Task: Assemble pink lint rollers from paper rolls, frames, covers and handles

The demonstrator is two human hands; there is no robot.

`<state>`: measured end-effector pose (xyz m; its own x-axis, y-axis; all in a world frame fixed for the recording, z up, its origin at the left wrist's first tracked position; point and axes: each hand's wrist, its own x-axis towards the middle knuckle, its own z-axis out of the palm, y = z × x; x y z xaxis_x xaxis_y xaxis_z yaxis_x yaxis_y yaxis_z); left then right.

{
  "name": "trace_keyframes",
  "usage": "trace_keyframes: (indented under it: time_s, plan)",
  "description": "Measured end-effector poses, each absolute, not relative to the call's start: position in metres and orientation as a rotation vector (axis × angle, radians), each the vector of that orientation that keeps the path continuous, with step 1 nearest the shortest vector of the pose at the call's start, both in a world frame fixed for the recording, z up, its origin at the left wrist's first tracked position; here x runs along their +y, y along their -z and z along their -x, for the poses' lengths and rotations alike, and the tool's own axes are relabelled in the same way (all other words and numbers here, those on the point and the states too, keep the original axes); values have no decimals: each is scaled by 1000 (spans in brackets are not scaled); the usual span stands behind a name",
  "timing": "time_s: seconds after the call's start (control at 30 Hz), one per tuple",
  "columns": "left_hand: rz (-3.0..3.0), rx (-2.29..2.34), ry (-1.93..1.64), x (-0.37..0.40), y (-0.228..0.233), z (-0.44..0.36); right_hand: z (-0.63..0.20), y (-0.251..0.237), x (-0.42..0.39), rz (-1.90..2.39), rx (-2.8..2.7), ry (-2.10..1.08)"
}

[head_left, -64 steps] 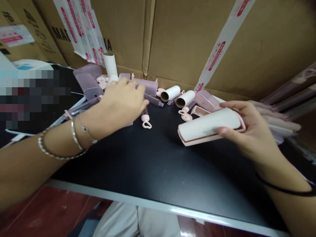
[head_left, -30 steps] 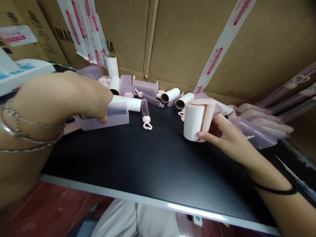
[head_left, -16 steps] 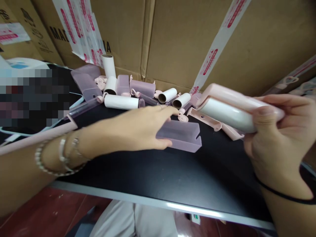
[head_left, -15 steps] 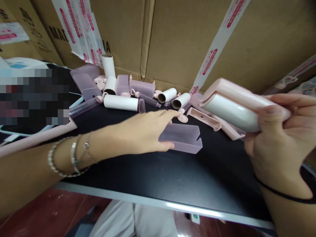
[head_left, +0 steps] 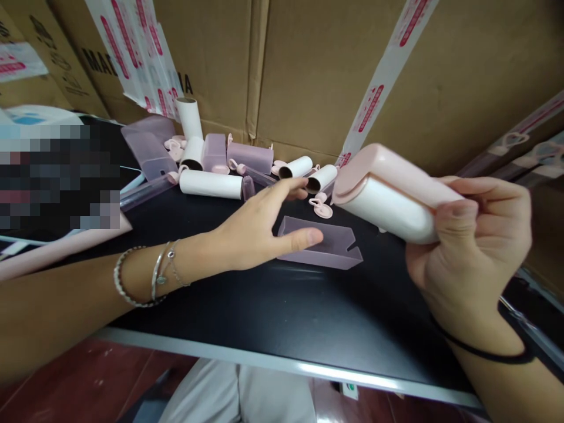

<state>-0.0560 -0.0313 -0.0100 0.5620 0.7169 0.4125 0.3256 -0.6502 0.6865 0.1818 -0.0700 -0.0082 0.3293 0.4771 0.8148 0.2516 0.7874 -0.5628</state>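
Head view: right hand clamps the roller; left hand, fingers apart, touches the clear cover; fitting step; next, grasp and align cover.

I work at a small packing or assembly bench: a black tabletop with a pale metal edge, walled in by big brown cardboard cartons sealed with white-and-red printed tape, and scattered white paper-core rolls and translucent lilac plastic covers.
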Motion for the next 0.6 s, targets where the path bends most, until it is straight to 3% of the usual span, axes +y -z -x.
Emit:
trace_keyframes:
  time_s: [0.13,0.27,0.6]
  plan:
    - [-2115,574,-1043,-43,5,52,-160,14,-86,765,-1252,-404]
    - [-1717,428,-1092,-61,1,42,-147,22,-102,859,-1623,-589]
    - [-1030,616,-1486,-22,-41,57,-139,-32,-16,1216,-2351,179]
